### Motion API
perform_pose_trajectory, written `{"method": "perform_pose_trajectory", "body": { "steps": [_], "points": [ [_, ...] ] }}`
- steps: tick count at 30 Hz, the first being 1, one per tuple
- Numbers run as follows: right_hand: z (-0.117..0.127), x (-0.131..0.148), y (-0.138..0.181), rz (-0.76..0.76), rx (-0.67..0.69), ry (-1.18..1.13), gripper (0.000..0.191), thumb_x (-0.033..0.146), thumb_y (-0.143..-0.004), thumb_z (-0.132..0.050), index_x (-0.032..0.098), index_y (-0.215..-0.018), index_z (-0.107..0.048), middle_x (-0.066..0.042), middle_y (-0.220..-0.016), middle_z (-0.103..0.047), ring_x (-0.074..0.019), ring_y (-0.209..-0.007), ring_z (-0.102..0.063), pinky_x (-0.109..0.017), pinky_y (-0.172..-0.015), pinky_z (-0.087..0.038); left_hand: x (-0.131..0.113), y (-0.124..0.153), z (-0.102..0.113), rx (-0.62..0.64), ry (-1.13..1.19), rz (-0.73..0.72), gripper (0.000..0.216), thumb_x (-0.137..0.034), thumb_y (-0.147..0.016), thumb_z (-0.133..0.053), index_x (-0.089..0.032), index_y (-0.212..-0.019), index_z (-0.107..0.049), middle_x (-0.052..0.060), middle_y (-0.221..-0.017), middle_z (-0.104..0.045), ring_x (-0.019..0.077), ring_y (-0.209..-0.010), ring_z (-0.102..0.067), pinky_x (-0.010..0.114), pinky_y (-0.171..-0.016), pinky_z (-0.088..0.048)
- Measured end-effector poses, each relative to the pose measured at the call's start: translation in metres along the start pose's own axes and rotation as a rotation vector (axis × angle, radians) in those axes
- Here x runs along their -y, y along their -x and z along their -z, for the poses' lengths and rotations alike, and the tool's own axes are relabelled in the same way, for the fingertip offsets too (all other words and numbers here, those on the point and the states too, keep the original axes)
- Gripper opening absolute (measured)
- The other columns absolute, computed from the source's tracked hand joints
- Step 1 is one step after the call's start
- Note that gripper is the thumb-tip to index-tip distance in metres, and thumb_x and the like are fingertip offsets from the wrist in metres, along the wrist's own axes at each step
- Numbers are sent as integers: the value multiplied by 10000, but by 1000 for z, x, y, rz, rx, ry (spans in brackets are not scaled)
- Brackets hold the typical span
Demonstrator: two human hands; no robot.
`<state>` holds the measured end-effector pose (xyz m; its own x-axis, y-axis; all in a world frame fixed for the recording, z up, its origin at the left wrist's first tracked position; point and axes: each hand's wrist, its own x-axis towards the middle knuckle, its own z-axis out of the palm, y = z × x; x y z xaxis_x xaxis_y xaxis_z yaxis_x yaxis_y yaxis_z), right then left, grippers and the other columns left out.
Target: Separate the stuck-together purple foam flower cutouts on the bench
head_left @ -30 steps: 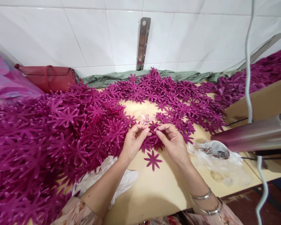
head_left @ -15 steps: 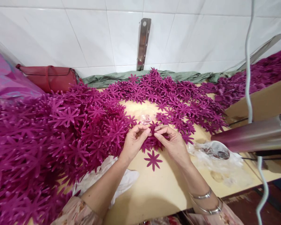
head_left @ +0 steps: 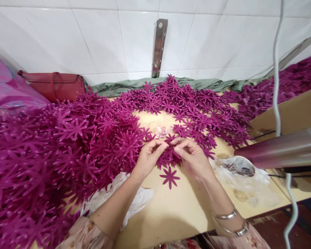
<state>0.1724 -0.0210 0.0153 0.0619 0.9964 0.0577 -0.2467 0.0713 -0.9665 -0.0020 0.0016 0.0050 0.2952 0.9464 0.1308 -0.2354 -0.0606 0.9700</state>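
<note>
My left hand [head_left: 150, 155] is pinched, thumb against fingertips, above a small cluster of purple flower pieces [head_left: 170, 159]. Close by on the right, my right hand [head_left: 191, 156] has its fingers curled and thumb near the index finger. Whatever is between the fingertips is too small to make out against the purple behind. Just below the hands, a single purple star-shaped flower piece [head_left: 170, 177] lies flat on the pale table [head_left: 166, 207]. Beyond the fingertips stands a small clear dish [head_left: 161, 131] with tiny bits in it.
A big heap of purple flower pieces [head_left: 41, 155] fills the left, and more [head_left: 202, 107] lie along the back. Also around are a red bag [head_left: 54, 84], white cloth [head_left: 140, 202], a plastic bag holding a cup [head_left: 239, 166], a metallic cylinder [head_left: 272, 147] and a white cable [head_left: 275, 79].
My right hand has shifted slightly right, and its thumb has drawn a little away from my left fingertips. The left hand has barely moved. The single flower piece lies as before.
</note>
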Motion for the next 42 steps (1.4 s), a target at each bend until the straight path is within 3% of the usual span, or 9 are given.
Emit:
{"method": "perform_pose_trajectory", "body": {
  "steps": [5, 10, 15, 19, 22, 26, 30, 37, 42],
  "points": [
    [20, -2, -12, 100, -374, -211, 329, 373, -616, -970, 240, -715, -686, 36, -892, -691, -123, -829, -616, -286, -811, -494, 0, -1, 1, -110, 62, 27, 260, -431, -927, -707, -173, -905, -686, -20, -759, -649, 96, -728, -607, 214, -743, -482],
    [26, -6, -14, 256, -496, -17, 262, 385, -745, -882, 237, -813, -677, 52, -772, -618, -106, -706, -556, -271, -752, -470, 3, -2, 0, -119, 140, 74, 288, -457, -907, -728, -179, -966, -681, -11, -694, -699, 112, -655, -665, 223, -671, -515],
    [10, 0, -2, 331, -373, 458, 215, 342, -884, -759, 256, -1074, -706, -45, -1100, -698, -209, -1052, -642, -386, -970, -490, 1, -2, -2, -114, 175, 57, 300, -462, -890, -747, -177, -965, -693, 27, -837, -752, 158, -797, -750, 275, -783, -581],
    [-1, 8, 5, 471, -198, 674, 221, 353, -936, -703, 279, -1143, -724, -85, -1286, -668, -263, -1286, -578, -479, -1138, -414, -1, -1, -2, -96, 45, 9, 263, -427, -913, -729, -170, -963, -720, 30, -872, -729, 129, -768, -717, 234, -728, -549],
    [-5, 7, 5, 416, -14, 665, 275, 365, -874, -781, 294, -1137, -749, -74, -1222, -715, -267, -1213, -627, -469, -1100, -466, -1, 0, -1, -66, 6, -47, 226, -398, -923, -720, -172, -934, -729, 26, -934, -698, 93, -697, -652, 225, -683, -525],
    [-8, 1, 5, 311, 66, 531, 198, 365, -879, -770, 285, -1059, -770, -64, -1103, -757, -242, -1056, -696, -433, -995, -542, 2, -1, 0, -90, -67, -121, 191, -367, -915, -730, -178, -894, -749, 37, -954, -669, 124, -790, -639, 255, -762, -525],
    [-13, -1, 6, 296, 29, 496, 119, 346, -871, -777, 278, -969, -780, -57, -1039, -765, -233, -1002, -704, -420, -971, -548, 5, -2, 1, -134, -131, -152, 144, -331, -880, -773, -188, -865, -766, 43, -939, -653, 168, -939, -637, 285, -894, -498],
    [-11, 4, 4, 170, 9, 384, 145, 374, -905, -730, 250, -833, -754, -42, -931, -749, -212, -894, -687, -367, -878, -554, -3, -1, -1, -151, -49, -22, 268, -431, -919, -711, -179, -1010, -724, 9, -871, -655, 96, -677, -569, 241, -710, -485],
    [-6, 1, 4, 172, -67, 361, 158, 395, -903, -738, 256, -831, -763, -32, -923, -731, -205, -903, -671, -356, -875, -543, 1, 1, -4, -139, 31, -1, 262, -395, -870, -775, -176, -973, -674, -15, -799, -636, 99, -703, -571, 226, -706, -481]
  ]
}}
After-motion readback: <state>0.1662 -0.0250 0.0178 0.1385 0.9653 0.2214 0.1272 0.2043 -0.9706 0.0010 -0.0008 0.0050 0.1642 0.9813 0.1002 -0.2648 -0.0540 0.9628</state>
